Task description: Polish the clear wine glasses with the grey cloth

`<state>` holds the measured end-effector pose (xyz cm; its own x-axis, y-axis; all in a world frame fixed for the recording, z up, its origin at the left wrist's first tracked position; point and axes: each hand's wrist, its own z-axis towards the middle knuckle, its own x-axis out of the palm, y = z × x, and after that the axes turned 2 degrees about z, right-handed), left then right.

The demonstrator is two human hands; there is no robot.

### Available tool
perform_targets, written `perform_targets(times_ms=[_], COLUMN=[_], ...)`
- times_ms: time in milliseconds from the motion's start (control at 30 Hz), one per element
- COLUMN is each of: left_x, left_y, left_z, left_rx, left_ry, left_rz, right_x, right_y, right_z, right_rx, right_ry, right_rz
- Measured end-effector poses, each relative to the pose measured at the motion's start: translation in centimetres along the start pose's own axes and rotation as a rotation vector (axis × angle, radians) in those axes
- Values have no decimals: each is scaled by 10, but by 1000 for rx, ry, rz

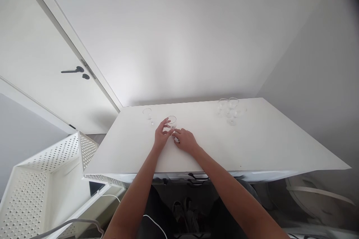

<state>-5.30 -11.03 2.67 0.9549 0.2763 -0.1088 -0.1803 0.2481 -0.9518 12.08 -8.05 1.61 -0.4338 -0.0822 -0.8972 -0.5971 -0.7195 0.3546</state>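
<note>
A clear stemmed glass (pixel 172 121) stands upright, or nearly so, between my two hands over the white tabletop. My left hand (pixel 162 134) curls around the left side of its bowl, with the thumb low near the stem. Lower down, my right hand (pixel 185 140) has its fingers closed at the stem and foot, which they partly hide. To the left of my hands another clear stemmed glass (pixel 147 112) stands on its own. Toward the back right, several similar stemmed glasses (pixel 232 104) stand close together; their outlines overlap.
The white cabinet top (pixel 266 138) meets the wall at the back. Dark drawer handles (pixel 198 177) show below its front edge. A perforated white rack (pixel 30 194) with a cable stands at the lower left, near the door (pixel 42 44).
</note>
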Motion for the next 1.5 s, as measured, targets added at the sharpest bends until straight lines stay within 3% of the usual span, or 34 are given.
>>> perform_targets(times_ms=[200,400,933,1100,1333,1500], left_x=[-1,-4,-6,-6,-4,-6], left_y=[-2,3,10,10,10,7], left_z=[-1,0,2,2,1,1], left_rx=[-3,-24,-139,-135,-136,-93], left_ry=[34,-44,-23,-16,-41,-146], left_rz=[-18,0,9,30,16,-22], right_x=[4,0,-57,-64,-62,-61], right_y=[-3,-23,-121,-139,-140,-141], right_z=[2,-2,-65,-73,-72,-73], right_rx=[58,325,809,855,902,897], right_ry=[-1,-13,-48,-60,-76,-91], right_rz=[3,-32,-194,-198,-209,-206])
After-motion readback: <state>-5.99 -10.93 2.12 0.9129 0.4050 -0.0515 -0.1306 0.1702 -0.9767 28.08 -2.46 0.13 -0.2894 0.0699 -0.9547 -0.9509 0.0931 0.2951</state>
